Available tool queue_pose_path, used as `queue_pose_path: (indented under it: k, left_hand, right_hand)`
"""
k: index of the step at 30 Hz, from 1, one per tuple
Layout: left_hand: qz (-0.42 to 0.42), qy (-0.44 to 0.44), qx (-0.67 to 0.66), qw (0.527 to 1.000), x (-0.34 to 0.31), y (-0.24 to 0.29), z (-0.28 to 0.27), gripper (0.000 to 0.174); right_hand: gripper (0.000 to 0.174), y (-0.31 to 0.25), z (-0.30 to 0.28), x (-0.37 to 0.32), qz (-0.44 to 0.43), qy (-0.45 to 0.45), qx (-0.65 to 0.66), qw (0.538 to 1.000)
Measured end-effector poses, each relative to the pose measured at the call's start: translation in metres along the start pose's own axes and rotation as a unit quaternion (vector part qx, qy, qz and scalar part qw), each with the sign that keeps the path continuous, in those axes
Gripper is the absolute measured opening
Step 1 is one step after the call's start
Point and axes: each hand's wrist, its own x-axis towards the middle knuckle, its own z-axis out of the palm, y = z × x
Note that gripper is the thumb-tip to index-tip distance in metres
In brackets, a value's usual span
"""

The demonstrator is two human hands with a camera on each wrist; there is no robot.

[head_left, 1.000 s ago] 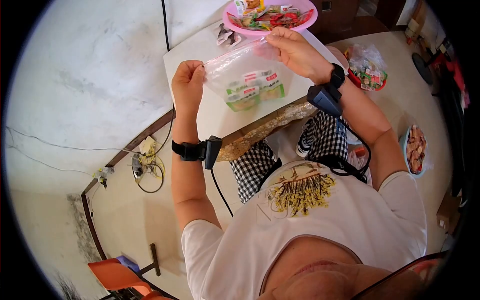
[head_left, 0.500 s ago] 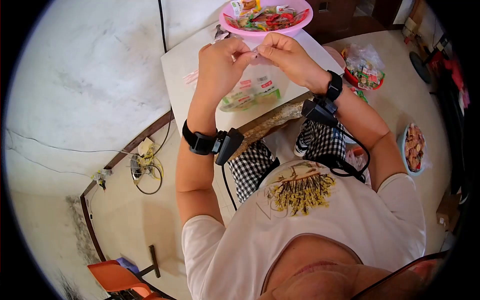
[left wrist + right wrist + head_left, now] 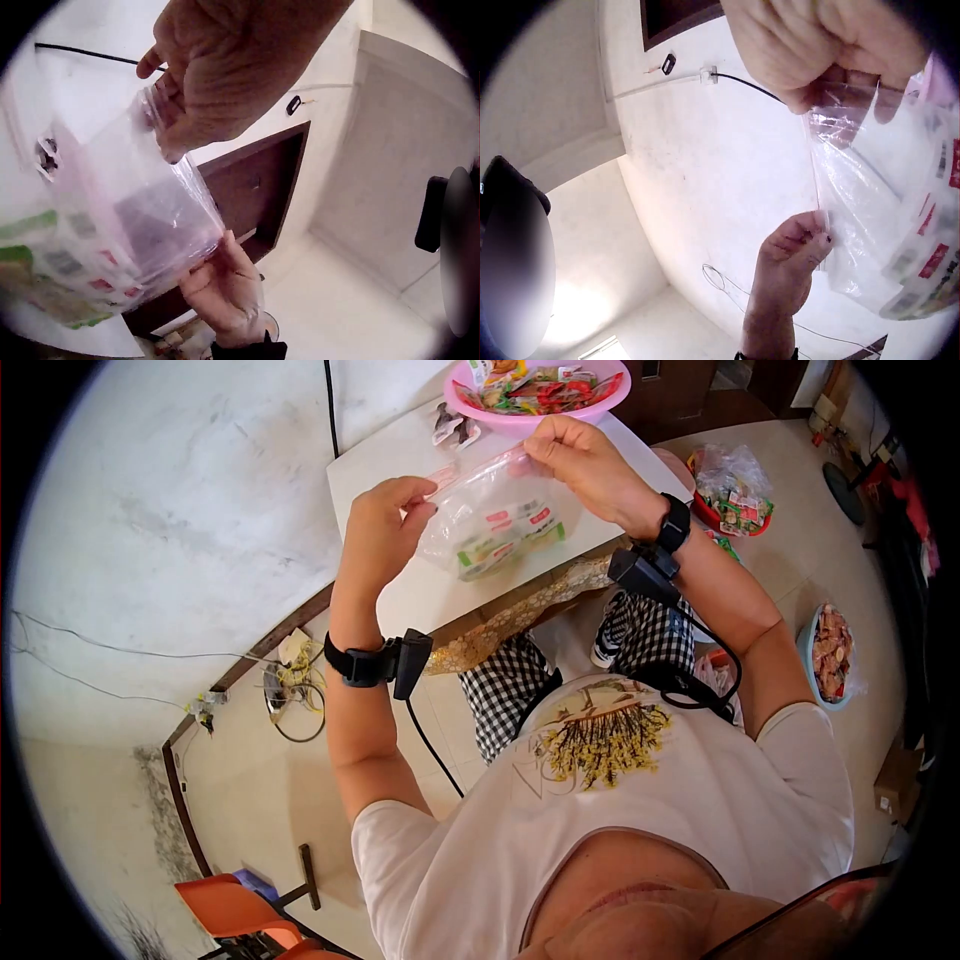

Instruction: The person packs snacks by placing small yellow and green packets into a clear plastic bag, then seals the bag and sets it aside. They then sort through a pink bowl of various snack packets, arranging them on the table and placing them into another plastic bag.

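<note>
Above the desk (image 3: 380, 460), the bag (image 3: 470, 510) of packets (image 3: 505, 538) hangs between left hand (image 3: 385, 525) and right hand (image 3: 585, 465), each pinching its zip edge. Best to pull that edge taut, then press along it evenly.

One table (image 3: 390, 455); above it two hands, left hand (image 3: 385, 525) and right hand (image 3: 585, 460), and one bag (image 3: 480, 500) with at least two green packets (image 3: 482, 557); on it one pink bowl (image 3: 540, 426) and two small packets (image 3: 447, 426); right of it, on the floor, one red bowl (image 3: 750, 530) and one blue bowl (image 3: 805, 660); left of it, one wire coil (image 3: 295, 705).
</note>
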Motion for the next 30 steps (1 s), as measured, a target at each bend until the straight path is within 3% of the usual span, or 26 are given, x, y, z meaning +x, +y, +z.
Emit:
queue_pose_path:
  k: [5,11,14,20,23,26,29,30]
  left_hand:
    - [-0.006,0.022,0.006,1.000,-0.018,-0.017,-0.006,0.010]
    - [-0.044,0.093,-0.134,0.986,-0.030,-0.043,0.001,0.008]
    - [-0.106,0.121,-0.302,0.940,-0.034,-0.053,0.007,0.009]
    - [-0.009,0.213,-0.462,0.861,-0.027,-0.047,0.019,0.006]
    - [-0.022,0.207,-0.582,0.786,-0.022,-0.032,0.026,0.008]
    - [-0.078,0.245,-0.569,0.781,-0.019,-0.029,0.030,0.007]
    - [-0.075,0.250,-0.574,0.776,-0.017,-0.033,0.032,0.007]
    - [-0.073,0.251,-0.571,0.779,-0.016,-0.033,0.032,0.007]
  right_hand:
    - [0.013,0.000,0.001,0.000,0.003,0.002,0.015,1.000]
    - [0.013,-0.001,0.000,0.001,0.002,0.004,0.017,1.000]
    - [0.014,-0.002,-0.001,0.001,-0.001,0.008,0.013,1.000]
    - [0.018,-0.009,-0.008,0.003,0.001,0.010,-0.095,0.995]
    - [0.020,-0.002,-0.018,0.007,0.048,0.019,-0.164,0.985]
    - [0.023,0.003,-0.023,0.018,-0.078,0.066,-0.314,0.944]
    - [0.028,-0.019,0.012,0.030,-0.321,0.079,-0.395,0.857]
    - [0.027,-0.023,0.020,0.033,-0.309,0.039,-0.441,0.842]
